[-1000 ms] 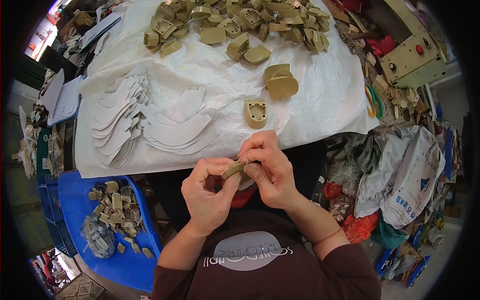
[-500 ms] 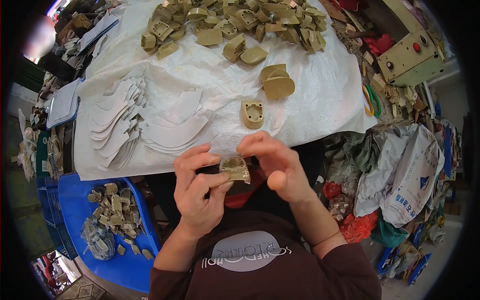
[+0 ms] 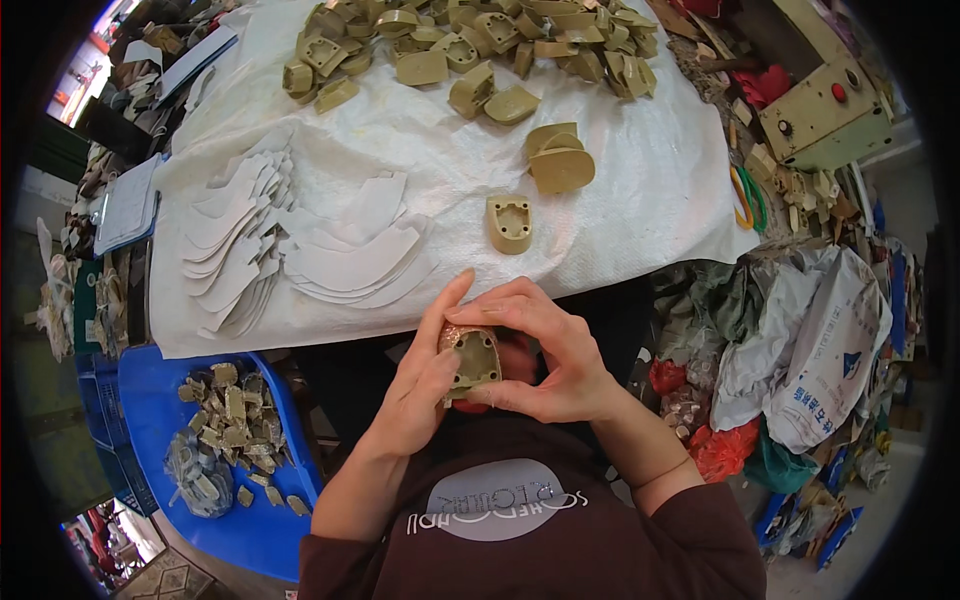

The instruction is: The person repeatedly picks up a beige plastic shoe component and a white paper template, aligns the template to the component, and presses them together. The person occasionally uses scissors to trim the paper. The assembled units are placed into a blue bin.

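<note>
A khaki shoe heel [image 3: 476, 362] with a glittery covering round its side is held in front of my chest, its hollow face with small holes turned up. My left hand [image 3: 418, 385] closes on its left side. Across from it, my right hand [image 3: 550, 355] grips with the fingers over the far edge and the thumb at the near edge. Just beyond my hands, a plain khaki heel [image 3: 510, 224] sits on the white sheet [image 3: 450, 180]. Farther off are a few more heels [image 3: 558, 160] stacked together.
Curved white strips [image 3: 240, 235] lie in overlapping rows on the left. A large heap of khaki heels [image 3: 470, 40] covers the far side. At lower left, a blue tub [image 3: 150, 400] holds glittery heels and a plastic bag. A control box [image 3: 825, 115] and bags [image 3: 820, 340] stand at right.
My right hand has come in from the right and closed on the heel. The heel has turned from tilted to more upright, and my left hand has shifted its hold along its side.
</note>
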Demonstrator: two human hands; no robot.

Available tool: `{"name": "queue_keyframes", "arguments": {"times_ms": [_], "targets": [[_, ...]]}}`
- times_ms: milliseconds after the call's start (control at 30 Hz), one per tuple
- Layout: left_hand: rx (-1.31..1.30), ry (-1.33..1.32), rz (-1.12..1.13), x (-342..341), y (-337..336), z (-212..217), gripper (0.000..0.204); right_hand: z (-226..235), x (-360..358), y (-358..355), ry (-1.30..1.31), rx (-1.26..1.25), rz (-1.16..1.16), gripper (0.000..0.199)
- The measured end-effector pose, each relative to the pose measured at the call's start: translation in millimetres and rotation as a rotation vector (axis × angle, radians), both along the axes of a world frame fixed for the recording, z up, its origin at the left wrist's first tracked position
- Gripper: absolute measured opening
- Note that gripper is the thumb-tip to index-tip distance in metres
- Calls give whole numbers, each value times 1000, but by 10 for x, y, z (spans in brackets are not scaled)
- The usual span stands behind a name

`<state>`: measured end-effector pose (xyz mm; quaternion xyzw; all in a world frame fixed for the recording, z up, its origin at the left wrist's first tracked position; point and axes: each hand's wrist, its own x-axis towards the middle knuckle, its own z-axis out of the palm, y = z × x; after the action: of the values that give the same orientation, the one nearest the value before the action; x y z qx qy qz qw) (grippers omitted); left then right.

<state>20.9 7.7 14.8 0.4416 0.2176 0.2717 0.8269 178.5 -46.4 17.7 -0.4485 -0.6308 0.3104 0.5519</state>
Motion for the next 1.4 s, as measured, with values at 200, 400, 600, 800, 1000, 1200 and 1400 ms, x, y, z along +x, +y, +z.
{"name": "queue_keyframes", "arguments": {"times_ms": [200,400,600,800,1000,1200,1400], "targets": [[153,133,40,-88,-60,-134,75,-239,-126,13,-87,123,-137,60],[202,27,111,66,-144,-32,91,-48,-10,143,541,-459,174,18],[526,199,243,102,-223,-58,81,-214,-72,157,510,-324,310,14],[473,210,425,112,-165,-139,57,-395,-281,27,368,-115,130,38],[444,202,457,122,-190,-187,51,-378,-347,-54,302,-18,59,43],[-9,-89,343,136,-182,-164,76,-304,-323,-32,336,-174,-9,46],[-93,-144,172,3,-37,-147,98,-206,-132,-15,203,-155,-99,50]]}}
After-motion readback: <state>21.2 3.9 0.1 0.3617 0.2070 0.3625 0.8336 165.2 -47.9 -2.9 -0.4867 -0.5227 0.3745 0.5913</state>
